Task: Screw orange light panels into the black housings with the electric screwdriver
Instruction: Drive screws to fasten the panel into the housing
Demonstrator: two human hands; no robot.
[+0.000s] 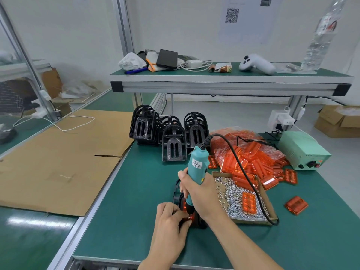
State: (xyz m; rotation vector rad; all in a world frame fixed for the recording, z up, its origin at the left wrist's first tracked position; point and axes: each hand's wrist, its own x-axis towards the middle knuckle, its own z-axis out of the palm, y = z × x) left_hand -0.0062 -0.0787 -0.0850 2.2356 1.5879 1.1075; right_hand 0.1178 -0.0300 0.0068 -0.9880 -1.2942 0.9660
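Observation:
My right hand (pixel 198 193) grips the teal electric screwdriver (pixel 197 164), held upright with its tip down on an orange light panel (pixel 190 216). The panel sits in a black housing (pixel 198 223) lying on the green table. My left hand (pixel 171 221) holds the housing's near left side, fingers curled over the panel's edge. The screwdriver's tip is hidden between my hands. Its black cable (pixel 239 164) loops right over a cardboard tray of screws (pixel 233 197).
Several empty black housings (pixel 173 145) stand stacked behind. A bag and loose pile of orange panels (pixel 251 158) lies to the right, with a green power supply (pixel 303 151) beyond. A cardboard sheet (pixel 58 158) covers the left bench. A shelf (pixel 229 76) overhangs the back.

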